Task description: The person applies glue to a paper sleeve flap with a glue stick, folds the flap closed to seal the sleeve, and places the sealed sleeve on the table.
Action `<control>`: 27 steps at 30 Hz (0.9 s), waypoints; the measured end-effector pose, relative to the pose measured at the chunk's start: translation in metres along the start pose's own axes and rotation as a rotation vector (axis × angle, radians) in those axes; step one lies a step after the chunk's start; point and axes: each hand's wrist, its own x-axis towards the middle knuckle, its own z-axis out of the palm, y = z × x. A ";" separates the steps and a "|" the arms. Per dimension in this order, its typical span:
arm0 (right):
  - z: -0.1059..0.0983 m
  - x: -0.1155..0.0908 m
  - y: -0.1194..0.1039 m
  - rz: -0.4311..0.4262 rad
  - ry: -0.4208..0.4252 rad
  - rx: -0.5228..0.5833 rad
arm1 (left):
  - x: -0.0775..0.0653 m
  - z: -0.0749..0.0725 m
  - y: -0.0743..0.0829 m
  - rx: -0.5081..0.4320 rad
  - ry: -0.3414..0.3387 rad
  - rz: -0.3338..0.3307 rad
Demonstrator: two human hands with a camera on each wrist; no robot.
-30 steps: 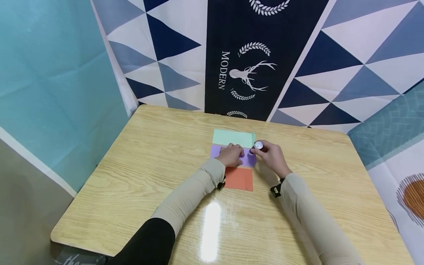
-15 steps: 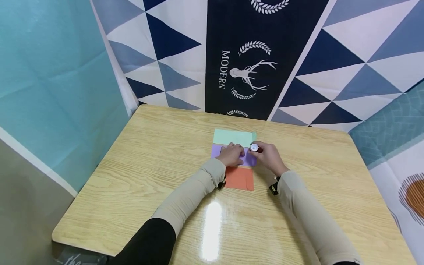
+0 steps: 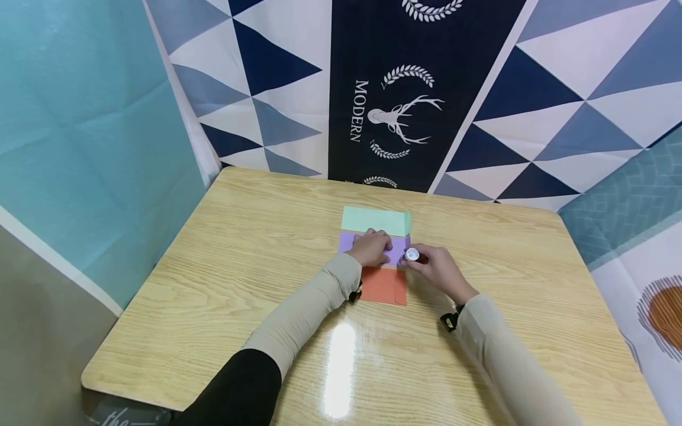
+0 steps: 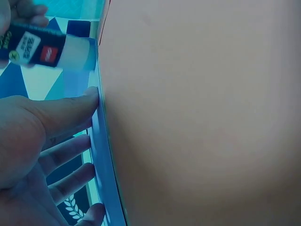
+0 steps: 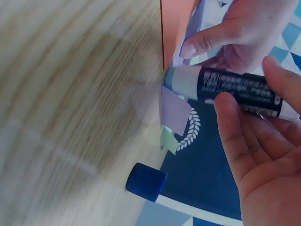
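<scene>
A purple paper envelope (image 3: pixel 346 239) lies between a mint green one (image 3: pixel 373 220) and an orange one (image 3: pixel 379 285) on the table. My left hand (image 3: pixel 369 247) rests on the purple envelope, its fingertips and thumb pressing the paper down. In the right wrist view, thumb and fingers of my right hand (image 5: pixel 263 155) grip a dark-labelled glue stick (image 5: pixel 235 92) by its barrel. The uncapped tip of the glue stick is right at the purple envelope's right-end flap, which stands partly raised in the right wrist view (image 5: pixel 176 110).
A dark blue cap (image 5: pixel 146 181) stands on the wooden table (image 3: pixel 256 236) in the right wrist view. Behind the table's far edge hangs a patterned cloth (image 3: pixel 394 112) with triangles and a deer print. A glossy light reflection shows on the near tabletop.
My right hand has brought the glue stick nearer to me along the purple envelope's right end, after a small shift left. The left hand stays in place on the purple envelope.
</scene>
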 end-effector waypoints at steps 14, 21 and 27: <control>-0.021 -0.020 0.003 0.094 0.140 0.101 | 0.000 -0.003 0.004 0.010 -0.016 0.025; -0.025 -0.023 0.004 0.097 0.173 0.115 | 0.003 -0.002 0.007 0.039 -0.022 0.037; -0.030 -0.022 0.004 0.108 0.197 0.125 | 0.005 0.001 0.005 0.051 0.005 0.050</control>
